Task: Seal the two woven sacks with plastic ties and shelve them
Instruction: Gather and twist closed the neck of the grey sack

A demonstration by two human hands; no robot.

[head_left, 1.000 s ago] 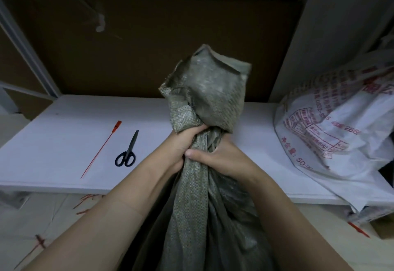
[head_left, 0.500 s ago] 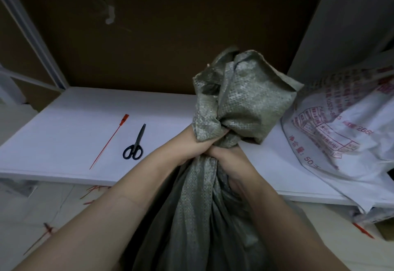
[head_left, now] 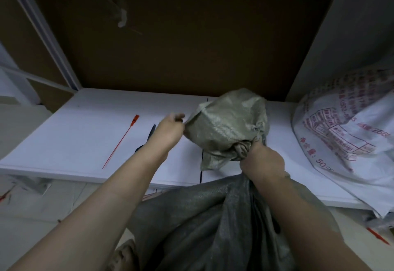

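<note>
While the right hand (head_left: 263,164) squeezes the twisted neck of the grey sack (head_left: 226,130), no tie is on it yet. The sack's body is near, in front of the white shelf (head_left: 85,138), and its floppy top leans over the shelf. The left hand (head_left: 169,131) is at the left edge of that top; it is too blurry to tell if it pinches or just touches. A red tie (head_left: 120,143) lies on the shelf at the left, beside the scissors (head_left: 152,131). The white sack (head_left: 345,134) lies on the shelf at the right; I cannot see if it is tied. Tying and shelving the grey sack seem left to do.
</note>
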